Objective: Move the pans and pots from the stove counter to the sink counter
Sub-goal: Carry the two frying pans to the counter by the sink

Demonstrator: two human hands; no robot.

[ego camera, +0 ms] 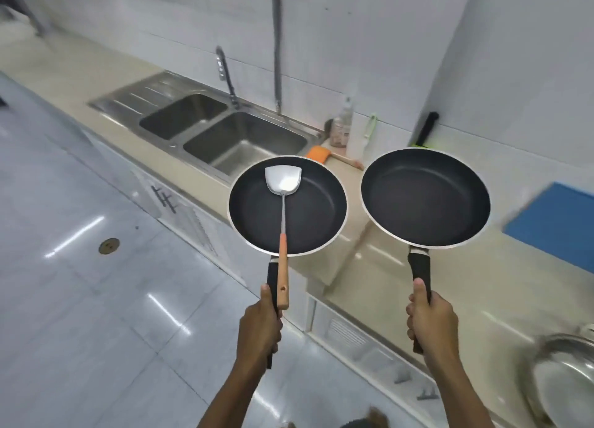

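I hold two black non-stick frying pans in the air, one in each hand. My left hand [258, 326] grips the black handle of the left pan [318, 214], which carries a steel spatula [283, 180] with a wooden handle lying across it. My right hand [430, 321] grips the handle of the empty right pan [424, 198]. Both pans hover level above the beige counter [401, 280], to the right of the double steel sink [205, 128]. A steel wok [565, 379] sits at the lower right edge.
A blue cutting board [556, 218] lies on the counter at the right. By the wall stand a bottle [342, 128], an orange brush [318, 154] and a tap [225, 74]. White cabinets run under the counter; the tiled floor lies to the left.
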